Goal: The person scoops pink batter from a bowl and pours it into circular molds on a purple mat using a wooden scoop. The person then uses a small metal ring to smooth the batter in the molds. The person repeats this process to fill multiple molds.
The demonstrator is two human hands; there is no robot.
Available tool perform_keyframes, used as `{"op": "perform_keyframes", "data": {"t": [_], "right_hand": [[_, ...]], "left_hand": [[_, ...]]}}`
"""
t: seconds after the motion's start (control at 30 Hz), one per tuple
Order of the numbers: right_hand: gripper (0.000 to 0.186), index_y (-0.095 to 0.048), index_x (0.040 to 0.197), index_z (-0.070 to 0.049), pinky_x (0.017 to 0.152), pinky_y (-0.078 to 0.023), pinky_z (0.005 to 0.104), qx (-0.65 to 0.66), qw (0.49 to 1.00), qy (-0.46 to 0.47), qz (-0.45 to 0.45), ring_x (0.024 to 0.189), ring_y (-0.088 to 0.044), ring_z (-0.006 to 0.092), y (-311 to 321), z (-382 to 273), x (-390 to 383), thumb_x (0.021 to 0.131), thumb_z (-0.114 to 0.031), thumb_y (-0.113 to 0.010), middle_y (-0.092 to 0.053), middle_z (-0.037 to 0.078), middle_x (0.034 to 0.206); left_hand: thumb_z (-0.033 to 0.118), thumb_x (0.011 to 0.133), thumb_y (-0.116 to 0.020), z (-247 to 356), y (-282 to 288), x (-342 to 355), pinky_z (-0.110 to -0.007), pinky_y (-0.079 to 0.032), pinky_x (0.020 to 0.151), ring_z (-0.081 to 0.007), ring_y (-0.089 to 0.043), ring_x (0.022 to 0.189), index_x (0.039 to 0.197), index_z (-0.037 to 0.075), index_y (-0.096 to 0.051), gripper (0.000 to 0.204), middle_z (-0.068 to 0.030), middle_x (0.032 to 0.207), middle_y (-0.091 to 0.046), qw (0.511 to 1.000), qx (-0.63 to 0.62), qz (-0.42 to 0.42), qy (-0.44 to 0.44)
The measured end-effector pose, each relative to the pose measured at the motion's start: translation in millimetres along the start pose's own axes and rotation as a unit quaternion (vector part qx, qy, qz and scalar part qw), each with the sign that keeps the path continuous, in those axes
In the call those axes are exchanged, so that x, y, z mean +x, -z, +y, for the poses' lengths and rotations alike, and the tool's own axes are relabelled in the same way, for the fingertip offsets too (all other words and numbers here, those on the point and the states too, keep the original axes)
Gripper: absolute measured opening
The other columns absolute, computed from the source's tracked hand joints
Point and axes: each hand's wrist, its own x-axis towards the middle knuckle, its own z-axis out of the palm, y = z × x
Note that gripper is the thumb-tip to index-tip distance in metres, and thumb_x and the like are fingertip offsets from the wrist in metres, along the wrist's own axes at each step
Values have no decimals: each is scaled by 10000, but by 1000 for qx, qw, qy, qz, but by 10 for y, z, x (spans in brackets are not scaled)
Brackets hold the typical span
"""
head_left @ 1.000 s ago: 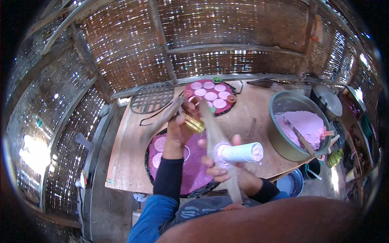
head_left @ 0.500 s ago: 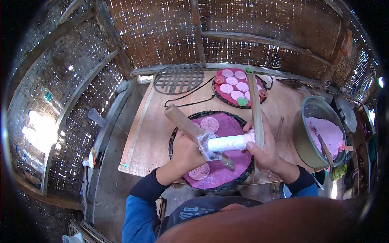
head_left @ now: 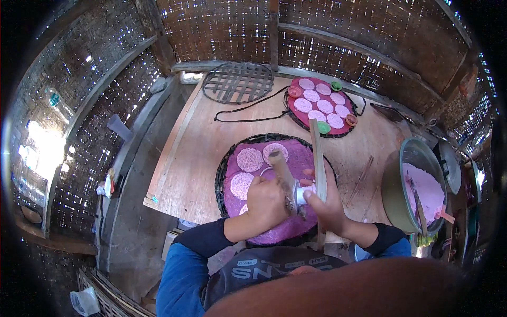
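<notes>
My left hand (head_left: pixel 265 206) is wrapped round a short wooden bar (head_left: pixel 283 171). My right hand (head_left: pixel 328 210) holds a longer upright wooden bar (head_left: pixel 317 142), its thumb by a white cylinder (head_left: pixel 304 194) between the two bars, mostly hidden by hands and wood. Beneath them is a round dark woven tray (head_left: pixel 222 169) lined with magenta sheeting (head_left: pixel 296 230). On it lie several pale pink lacy discs (head_left: pixel 249 159), and a thin white ring (head_left: pixel 266 173) is partly covered by the short bar.
Behind, a second tray (head_left: pixel 298 121) holds several pink discs and small coloured dishes (head_left: pixel 336 85). A lattice rack (head_left: pixel 237 84) lies back left. At right are a big green bucket (head_left: pixel 393 195) of pink dough (head_left: pixel 424 187), thin sticks (head_left: pixel 359 182) and a lidded pot (head_left: pixel 453 177) on the plywood table (head_left: pixel 174 185).
Since a second ago the cylinder has gone from lying out to the right to between the bars, and the bars have drawn closer. A gold object seen earlier by my left hand is not visible now.
</notes>
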Motion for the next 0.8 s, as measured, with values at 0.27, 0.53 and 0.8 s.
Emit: {"op": "perform_keyframes", "data": {"t": [0.27,0.53,0.8], "right_hand": [[806,-249,1347,25,971,-369,359,-178,962,115,-171,1188,-427,276,266,-62,326,760,-306,-691,-405,194,1291],[651,-460,1196,0,718,-484,275,150,865,-310,-365,830,-579,160,775,77,810,896,-568,-350,-588,93,948],[664,-478,1181,-32,642,-500,289,161,815,-422,-362,741,-595,179,722,330,1004,893,-598,-283,-588,97,877]], "left_hand": [[251,575,-722,-330,-328,124,-396,-484,716,-345,-619,763,936,97,-641,401,-152,815,-640,969,-244,-13,32],[338,656,-753,-983,194,784,-353,-332,1016,-245,-417,1216,1263,55,-444,738,-65,1268,-486,867,-487,-35,-95],[508,860,-447,-1170,-4,908,-362,-363,905,-231,-481,957,1052,99,-564,467,-39,923,-516,374,-921,41,-101]]}}
